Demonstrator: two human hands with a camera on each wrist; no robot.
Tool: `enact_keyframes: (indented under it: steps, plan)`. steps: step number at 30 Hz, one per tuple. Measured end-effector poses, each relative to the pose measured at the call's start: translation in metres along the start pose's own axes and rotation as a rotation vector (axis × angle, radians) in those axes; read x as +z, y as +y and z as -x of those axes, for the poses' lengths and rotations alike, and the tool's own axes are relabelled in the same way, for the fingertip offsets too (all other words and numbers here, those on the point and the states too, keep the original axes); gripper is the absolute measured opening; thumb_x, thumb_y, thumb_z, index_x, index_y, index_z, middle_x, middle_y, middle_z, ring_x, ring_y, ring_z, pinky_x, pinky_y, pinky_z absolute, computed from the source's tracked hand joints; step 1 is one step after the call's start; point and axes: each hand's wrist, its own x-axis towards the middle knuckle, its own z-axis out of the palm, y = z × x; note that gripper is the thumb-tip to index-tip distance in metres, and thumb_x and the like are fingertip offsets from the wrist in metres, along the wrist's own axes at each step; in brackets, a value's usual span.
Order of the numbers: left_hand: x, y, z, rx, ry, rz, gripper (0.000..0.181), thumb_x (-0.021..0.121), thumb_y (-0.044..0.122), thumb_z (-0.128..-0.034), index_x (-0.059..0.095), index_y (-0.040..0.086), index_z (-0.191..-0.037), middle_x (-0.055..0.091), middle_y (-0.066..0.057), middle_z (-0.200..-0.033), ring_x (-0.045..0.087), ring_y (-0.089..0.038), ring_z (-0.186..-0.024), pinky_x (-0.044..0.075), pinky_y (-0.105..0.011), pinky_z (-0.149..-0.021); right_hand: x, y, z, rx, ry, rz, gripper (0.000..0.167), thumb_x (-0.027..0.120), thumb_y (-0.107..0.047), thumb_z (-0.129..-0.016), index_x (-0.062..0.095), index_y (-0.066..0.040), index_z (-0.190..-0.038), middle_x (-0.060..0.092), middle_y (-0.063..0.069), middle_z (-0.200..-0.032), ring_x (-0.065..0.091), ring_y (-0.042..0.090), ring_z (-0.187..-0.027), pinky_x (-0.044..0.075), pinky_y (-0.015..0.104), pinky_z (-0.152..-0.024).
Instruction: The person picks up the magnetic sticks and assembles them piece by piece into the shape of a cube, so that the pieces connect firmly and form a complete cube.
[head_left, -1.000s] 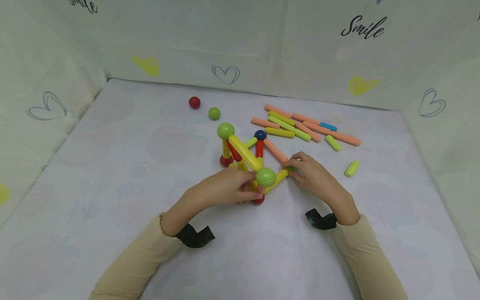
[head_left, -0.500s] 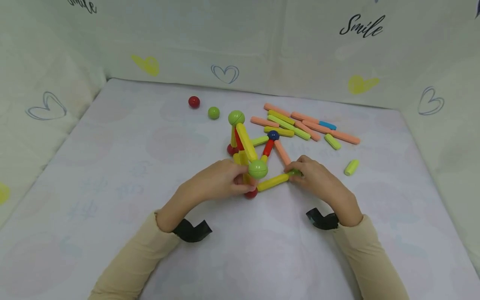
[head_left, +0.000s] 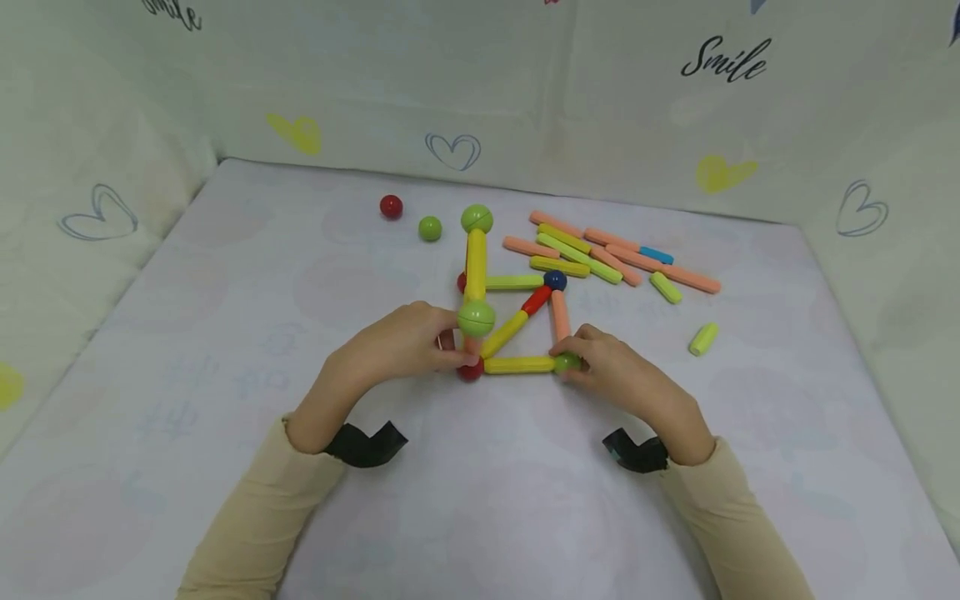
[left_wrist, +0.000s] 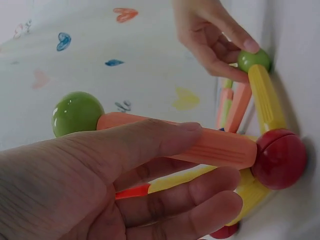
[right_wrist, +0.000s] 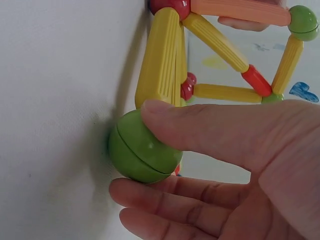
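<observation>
A frame of coloured rods and balls stands on the table. My left hand (head_left: pixel 401 340) grips its upright salmon rod (left_wrist: pixel 225 147), which runs between a green ball (left_wrist: pixel 77 114) on top and a red ball (left_wrist: pixel 280 159) at the base. My right hand (head_left: pixel 618 367) pinches the green corner ball (right_wrist: pixel 145 146) between thumb and fingers. A yellow rod (head_left: pixel 519 365) joins that corner to the red ball. A salmon rod (head_left: pixel 560 315) leads back to a dark blue ball (head_left: pixel 555 280), and a red and yellow diagonal (head_left: pixel 506 335) crosses the flat square.
Behind and to the right lie several loose salmon, yellow and lime rods (head_left: pixel 577 242), with a blue rod (head_left: pixel 656 255) among them. A short lime rod (head_left: pixel 703 339) lies apart at the right. A red ball (head_left: pixel 391 207) and a green ball (head_left: pixel 430 228) sit at the back.
Both hands have turned the frame: its upright part has swung left and its flat part has squared up toward me. My left hand has moved left; the right still holds the green ball.
</observation>
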Motion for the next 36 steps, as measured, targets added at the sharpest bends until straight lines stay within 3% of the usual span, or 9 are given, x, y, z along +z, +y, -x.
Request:
enact_keyframes:
  steps: [21, 25, 31, 36]
  plan:
    - [-0.007, -0.002, 0.003, -0.010, 0.026, -0.020, 0.015, 0.070, 0.024, -0.0828, 0.066, 0.012, -0.090, 0.060, 0.000, -0.072, 0.051, -0.014, -0.064, 0.042, -0.024, -0.058, 0.005, -0.005, 0.000, -0.046, 0.052, 0.038, 0.030, 0.070, -0.017, -0.083, 0.064, -0.009, -0.112, 0.055, 0.006, -0.093, 0.051, 0.013, -0.073, 0.047, 0.025, -0.066]
    - [-0.007, -0.002, 0.003, -0.011, 0.023, -0.010, 0.013, 0.070, 0.025, -0.0830, 0.066, 0.013, -0.089, 0.060, 0.001, -0.073, 0.051, -0.014, -0.065, 0.041, -0.024, -0.059, 0.005, -0.005, 0.000, -0.028, 0.038, 0.037, 0.034, 0.069, -0.018, -0.084, 0.062, -0.010, -0.116, 0.057, 0.007, -0.098, 0.053, 0.015, -0.078, 0.050, 0.029, -0.071]
    - [-0.006, -0.003, 0.003, -0.011, 0.019, -0.006, 0.015, 0.070, 0.025, -0.0832, 0.066, 0.013, -0.091, 0.064, 0.001, -0.080, 0.054, -0.013, -0.069, 0.044, -0.024, -0.061, 0.000, 0.003, 0.000, 0.001, 0.008, -0.061, 0.044, 0.067, -0.021, -0.086, 0.053, -0.009, -0.126, 0.060, 0.005, -0.116, 0.055, 0.022, -0.106, 0.046, 0.043, -0.092]
    - [-0.009, -0.004, 0.005, -0.006, 0.015, -0.025, 0.021, 0.069, 0.024, -0.0839, 0.064, 0.012, -0.101, 0.064, 0.001, -0.083, 0.055, -0.014, -0.073, 0.045, -0.025, -0.065, -0.006, 0.014, 0.000, 0.020, 0.002, -0.184, 0.045, 0.066, -0.023, -0.087, 0.051, -0.010, -0.127, 0.060, 0.010, -0.115, 0.055, 0.027, -0.108, 0.046, 0.045, -0.092]
